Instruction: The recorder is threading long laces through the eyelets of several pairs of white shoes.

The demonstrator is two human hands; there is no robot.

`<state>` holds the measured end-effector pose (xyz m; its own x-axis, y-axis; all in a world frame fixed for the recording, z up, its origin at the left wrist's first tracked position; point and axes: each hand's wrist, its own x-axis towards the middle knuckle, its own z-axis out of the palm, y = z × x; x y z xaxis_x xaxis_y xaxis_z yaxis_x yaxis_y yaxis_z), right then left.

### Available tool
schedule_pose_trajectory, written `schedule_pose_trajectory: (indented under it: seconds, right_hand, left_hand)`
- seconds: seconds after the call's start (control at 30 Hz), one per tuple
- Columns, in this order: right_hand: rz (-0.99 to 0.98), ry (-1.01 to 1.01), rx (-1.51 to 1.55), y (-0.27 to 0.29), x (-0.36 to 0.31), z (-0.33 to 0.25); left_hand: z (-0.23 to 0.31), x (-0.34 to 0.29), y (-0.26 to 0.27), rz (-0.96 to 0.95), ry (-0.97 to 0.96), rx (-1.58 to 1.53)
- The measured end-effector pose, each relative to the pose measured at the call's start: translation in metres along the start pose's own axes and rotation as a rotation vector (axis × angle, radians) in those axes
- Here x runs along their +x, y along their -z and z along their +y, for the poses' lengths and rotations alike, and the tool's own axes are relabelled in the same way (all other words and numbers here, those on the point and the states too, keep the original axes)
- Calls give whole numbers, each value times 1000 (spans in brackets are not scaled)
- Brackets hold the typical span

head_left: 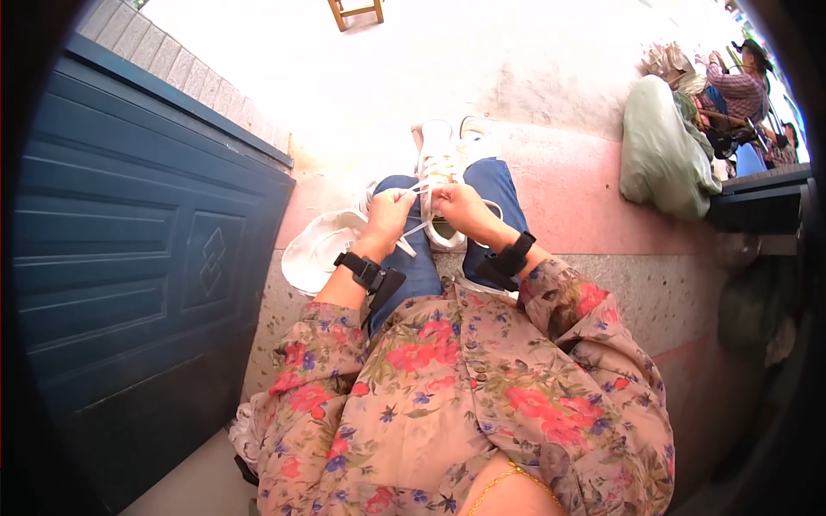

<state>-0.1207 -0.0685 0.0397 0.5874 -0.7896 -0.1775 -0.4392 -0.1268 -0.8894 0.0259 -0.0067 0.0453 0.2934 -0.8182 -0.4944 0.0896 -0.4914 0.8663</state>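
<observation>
A white sneaker rests between my knees, its toe pointing away and its ankle opening toward me. White shoelaces run from its front across to my fingers. My left hand pinches a lace just left of the shoe, and a loose lace end hangs below it. My right hand is closed on a lace above the shoe's opening, partly covering the tongue. Between the two hands the lace strands cross. Both wrists wear black straps. The exact finger grip is too small to make out.
A white, rounded cap-like thing lies by my left leg. Close on the left stands a dark blue panelled door. A stuffed pale green sack sits to the right, with a person behind it. A wooden stool stands ahead.
</observation>
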Motion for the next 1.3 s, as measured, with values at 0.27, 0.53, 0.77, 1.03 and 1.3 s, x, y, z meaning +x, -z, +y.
schedule_pose_trajectory:
  seconds: [0.27, 0.53, 0.77, 1.03, 1.3]
  right_hand:
    - [-28, -66, 120, 1, 10, -1]
    - [-4, -130, 193, 1, 7, 0]
    - [-39, -169, 172, 0, 10, -10]
    - [27, 265, -602, -3, 18, 1]
    - [-147, 215, -609, 24, 24, -12]
  left_hand:
    - [-16, 21, -2, 186, -293, 352]
    - [-3, 16, -2, 159, -489, 547]
    - [2, 15, -12, 186, -533, 901]
    - [12, 19, -11, 194, -357, 577]
    - [7, 27, 8, 139, -559, 983]
